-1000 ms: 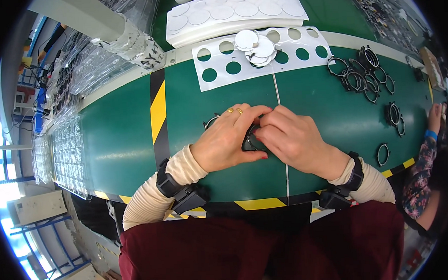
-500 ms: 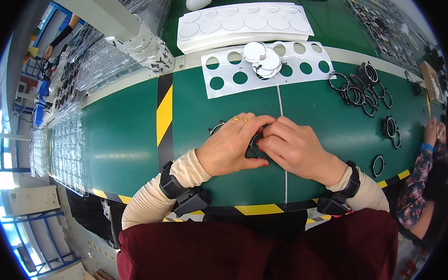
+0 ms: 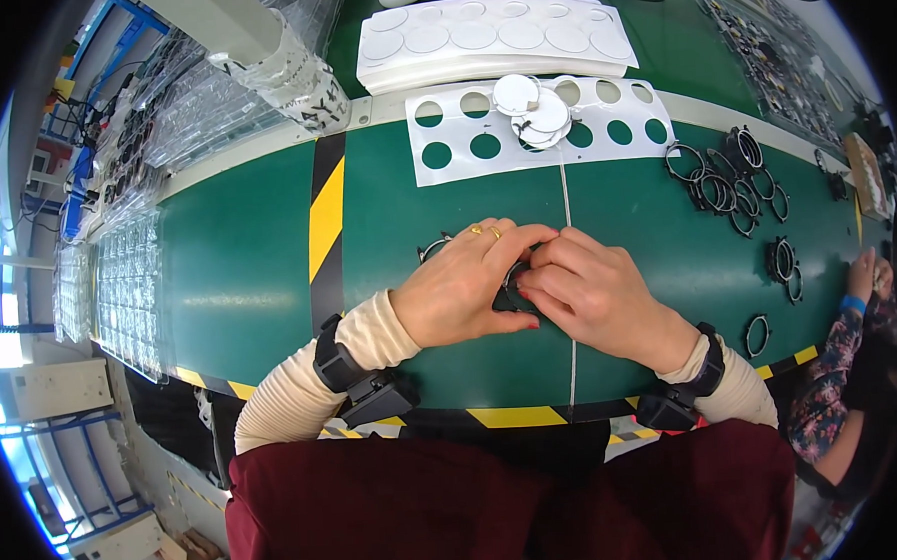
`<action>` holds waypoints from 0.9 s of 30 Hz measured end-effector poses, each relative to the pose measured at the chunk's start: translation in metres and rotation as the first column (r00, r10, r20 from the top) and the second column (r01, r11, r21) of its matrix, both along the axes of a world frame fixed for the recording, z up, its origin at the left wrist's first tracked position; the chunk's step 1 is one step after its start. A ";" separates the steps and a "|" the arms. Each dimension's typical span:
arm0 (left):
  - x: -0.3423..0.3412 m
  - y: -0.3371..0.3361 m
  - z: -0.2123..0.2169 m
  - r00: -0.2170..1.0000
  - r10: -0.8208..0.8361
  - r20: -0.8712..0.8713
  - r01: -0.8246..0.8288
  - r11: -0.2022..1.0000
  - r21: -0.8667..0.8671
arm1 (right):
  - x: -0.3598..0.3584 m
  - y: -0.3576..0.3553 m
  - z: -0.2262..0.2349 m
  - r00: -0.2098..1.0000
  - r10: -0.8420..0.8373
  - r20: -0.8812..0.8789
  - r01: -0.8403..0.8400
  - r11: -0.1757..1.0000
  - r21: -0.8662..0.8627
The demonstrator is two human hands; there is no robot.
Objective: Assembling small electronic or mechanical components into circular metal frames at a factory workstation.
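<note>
My left hand [image 3: 459, 288] curves around a round black ring part [image 3: 510, 295], thumb on the near side and index finger on the far side. From the other side my right hand [image 3: 591, 292] closes on the same part, with its bent fingertips pressed at the edge. The fingers cover most of it, so its full shape is hidden. Another black ring with a silvery rim [image 3: 431, 249] lies on the green table, half hidden behind my left hand.
Beyond my hands lies a white punched sheet [image 3: 434, 171] with loose white discs [image 3: 546, 116] on it. Behind it is a stack of white disc sheets [image 3: 494, 68]. Several black rings [image 3: 715, 190] lie at the right, near a co-worker's hand [image 3: 862, 274]. Clear plastic trays [image 3: 129, 294] stand left.
The view has shifted slightly. Both hands keep nearly the same grip on the black ring part, with only small finger movement.
</note>
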State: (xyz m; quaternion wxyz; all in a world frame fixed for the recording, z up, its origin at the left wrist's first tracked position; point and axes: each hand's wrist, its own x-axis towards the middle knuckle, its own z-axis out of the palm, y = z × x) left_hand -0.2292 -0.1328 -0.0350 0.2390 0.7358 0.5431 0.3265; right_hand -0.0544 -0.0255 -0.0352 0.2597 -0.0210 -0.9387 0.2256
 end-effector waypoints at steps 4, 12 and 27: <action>-0.005 -0.002 -0.007 1.000 -0.009 0.001 0.009 1.000 0.003 | -0.005 0.002 -0.006 0.998 0.056 -0.004 -0.055 0.998 0.040; -0.009 -0.001 -0.015 0.999 -0.039 0.011 0.040 0.998 -0.044 | -0.006 0.009 -0.013 0.985 0.170 0.027 -0.172 0.976 0.136; -0.003 -0.002 0.001 0.981 -0.049 -0.190 0.068 0.993 0.094 | 0.009 -0.003 -0.013 0.998 0.064 0.021 -0.066 0.987 0.146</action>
